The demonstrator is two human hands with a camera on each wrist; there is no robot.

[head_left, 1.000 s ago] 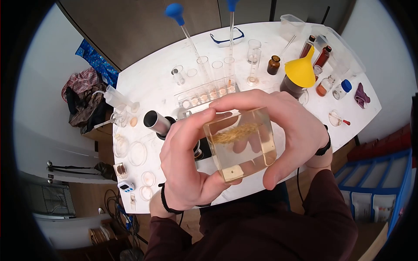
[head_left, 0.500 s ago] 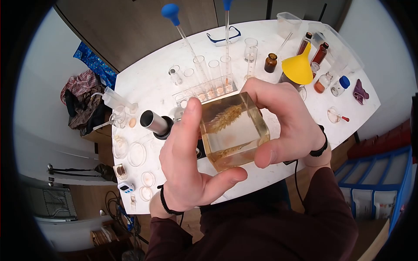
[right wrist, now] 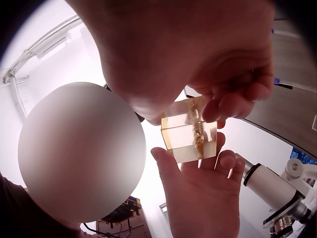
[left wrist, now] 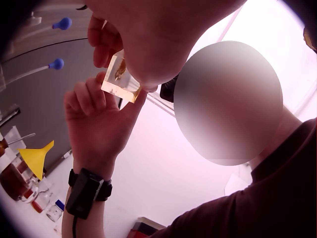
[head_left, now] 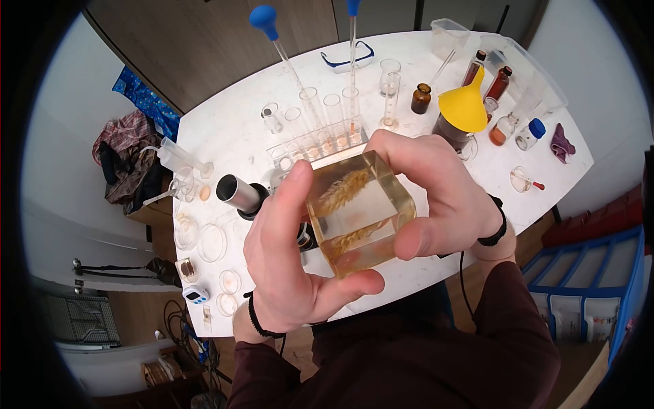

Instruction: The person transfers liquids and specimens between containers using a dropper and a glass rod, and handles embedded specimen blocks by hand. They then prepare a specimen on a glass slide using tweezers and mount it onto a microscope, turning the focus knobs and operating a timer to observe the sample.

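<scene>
A clear, yellowish resin block (head_left: pixel 371 208) with a dried plant spike set inside is held up between both hands, above the near part of the table. My left hand (head_left: pixel 276 255) grips its left side, with the thumb along the lower edge and a fingertip at the upper left corner. My right hand (head_left: pixel 453 198) holds the opposite side, the thumb at the lower right corner and the index finger bent over the top. In the right wrist view the spike stands upright inside the block (right wrist: pixel 190 131). Some fingers are hidden behind it.
Behind the hands stands a microscope (right wrist: pixel 272 186), partly covered in the head view. Farther back are a test tube rack (head_left: pixel 320 143), a yellow funnel (head_left: pixel 463 102) and a brown bottle (head_left: pixel 421 100). Petri dishes (head_left: pixel 212 242) and a small timer (head_left: pixel 195 294) lie at the left.
The block has turned and tilted between the hands, so the spike slants more steeply. My right thumb has come in to its corner. Both hands have shifted slightly left.
</scene>
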